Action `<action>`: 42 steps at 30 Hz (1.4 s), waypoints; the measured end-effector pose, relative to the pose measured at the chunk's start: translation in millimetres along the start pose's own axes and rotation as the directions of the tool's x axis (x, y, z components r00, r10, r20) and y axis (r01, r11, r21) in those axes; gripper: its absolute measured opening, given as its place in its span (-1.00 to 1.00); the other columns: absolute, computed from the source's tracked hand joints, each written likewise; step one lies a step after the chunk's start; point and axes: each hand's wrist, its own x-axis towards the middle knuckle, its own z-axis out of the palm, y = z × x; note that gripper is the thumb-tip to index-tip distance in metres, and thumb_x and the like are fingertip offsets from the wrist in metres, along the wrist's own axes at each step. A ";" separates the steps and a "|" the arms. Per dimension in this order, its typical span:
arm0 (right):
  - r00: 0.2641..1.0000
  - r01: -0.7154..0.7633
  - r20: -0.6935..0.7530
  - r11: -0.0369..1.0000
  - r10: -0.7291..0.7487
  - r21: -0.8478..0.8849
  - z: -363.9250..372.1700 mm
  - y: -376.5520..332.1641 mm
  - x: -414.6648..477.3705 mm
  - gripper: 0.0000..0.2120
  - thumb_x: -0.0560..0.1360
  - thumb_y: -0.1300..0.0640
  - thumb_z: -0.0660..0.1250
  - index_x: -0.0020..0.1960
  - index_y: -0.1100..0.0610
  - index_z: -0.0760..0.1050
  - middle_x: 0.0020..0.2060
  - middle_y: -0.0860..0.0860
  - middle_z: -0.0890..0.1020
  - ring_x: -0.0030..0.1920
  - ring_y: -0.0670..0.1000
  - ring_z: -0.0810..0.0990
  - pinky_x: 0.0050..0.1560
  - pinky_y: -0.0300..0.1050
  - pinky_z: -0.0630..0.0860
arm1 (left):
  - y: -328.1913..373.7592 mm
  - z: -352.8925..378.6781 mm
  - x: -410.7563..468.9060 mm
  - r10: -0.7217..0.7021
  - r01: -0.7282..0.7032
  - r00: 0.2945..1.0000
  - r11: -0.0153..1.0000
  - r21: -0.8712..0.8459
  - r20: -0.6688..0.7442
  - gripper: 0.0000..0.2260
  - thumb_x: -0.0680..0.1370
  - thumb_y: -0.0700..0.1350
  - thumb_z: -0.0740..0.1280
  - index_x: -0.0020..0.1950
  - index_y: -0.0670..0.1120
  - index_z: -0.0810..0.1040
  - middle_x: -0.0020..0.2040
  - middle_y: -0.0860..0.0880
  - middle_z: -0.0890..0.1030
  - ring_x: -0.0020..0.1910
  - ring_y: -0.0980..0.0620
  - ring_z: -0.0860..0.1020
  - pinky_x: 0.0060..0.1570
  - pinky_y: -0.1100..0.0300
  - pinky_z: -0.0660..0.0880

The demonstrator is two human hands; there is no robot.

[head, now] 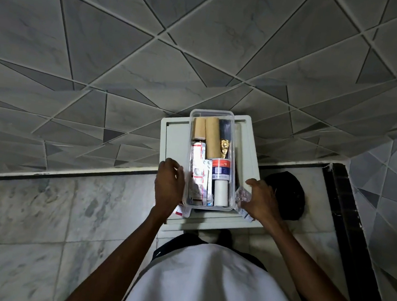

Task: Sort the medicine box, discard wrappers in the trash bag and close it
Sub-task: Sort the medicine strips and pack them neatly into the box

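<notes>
A clear plastic medicine box (212,113) stands open on a small white stool (174,141). Inside lie two tan bandage rolls (211,134), a dark item, blister strips (197,158), an orange-and-blue labelled bottle (221,169) and a white roll (220,192). My left hand (168,184) rests against the box's near left wall, fingers curled on its rim. My right hand (260,202) is at the box's near right corner and holds crumpled clear wrappers (241,195). A red-and-white packet (182,211) peeks out under the box's near left corner.
A black trash bag (286,194) lies on the marble floor just right of the stool. A grey tiled wall rises behind the stool. A dark threshold strip (343,223) runs along the right. My white shirt fills the bottom of the view.
</notes>
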 end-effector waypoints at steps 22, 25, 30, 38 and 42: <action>0.924 0.028 -0.351 0.884 0.155 0.466 -42.1 -48.4 16.8 -0.83 0.54 0.14 0.31 0.06 0.20 0.58 -0.09 0.07 0.66 -0.14 0.05 0.60 -0.30 -0.28 0.36 | -65.0 -21.0 12.6 -0.379 0.446 0.812 0.893 -0.052 0.444 -0.84 0.40 -0.25 0.47 -0.16 -0.07 0.53 0.00 -0.17 0.64 -0.03 -0.14 0.63 -0.02 -0.07 0.62; 0.929 0.032 -0.326 0.838 0.177 0.545 -36.4 -58.4 23.1 -0.87 0.50 0.20 0.35 0.02 0.23 0.56 -0.12 0.11 0.66 -0.14 0.09 0.61 -0.20 -0.20 0.42 | -59.1 -44.6 32.6 -0.389 0.490 0.855 0.824 -0.284 0.343 -0.80 0.43 -0.31 0.44 -0.16 -0.06 0.48 -0.02 -0.21 0.64 -0.13 -0.13 0.65 -0.13 -0.11 0.63; 0.950 -0.029 -0.224 0.776 0.216 0.630 -24.2 -65.3 48.5 -0.91 0.46 0.26 0.36 -0.04 0.22 0.57 -0.10 0.21 0.70 -0.10 0.19 0.66 -0.05 0.02 0.59 | -11.4 -60.2 61.4 -0.268 0.407 0.909 0.735 -0.543 0.320 -0.87 0.50 -0.34 0.35 -0.05 -0.14 0.51 -0.14 -0.12 0.59 -0.23 -0.01 0.58 -0.42 0.29 0.55; 0.950 -0.022 -0.271 0.901 0.154 0.434 -35.6 -96.0 93.5 -0.87 0.36 0.16 0.48 -0.12 0.18 0.65 -0.11 0.18 0.72 -0.06 0.19 0.67 -0.09 -0.15 0.52 | 32.6 -17.6 86.2 -0.271 0.420 0.902 0.732 -0.536 0.336 -0.87 0.48 -0.38 0.34 0.01 -0.24 0.54 -0.02 -0.32 0.65 -0.12 -0.21 0.66 -0.12 -0.07 0.66; 0.964 0.006 -0.255 0.949 0.078 0.314 -45.9 -104.2 104.5 -0.84 0.33 0.10 0.53 -0.16 0.16 0.66 -0.15 0.16 0.72 -0.10 0.17 0.68 -0.11 -0.11 0.58 | 33.9 -7.3 90.9 -0.236 0.392 0.910 0.760 -0.519 0.342 -0.88 0.48 -0.37 0.35 -0.04 -0.20 0.54 -0.01 -0.30 0.66 -0.10 -0.20 0.68 -0.13 -0.13 0.65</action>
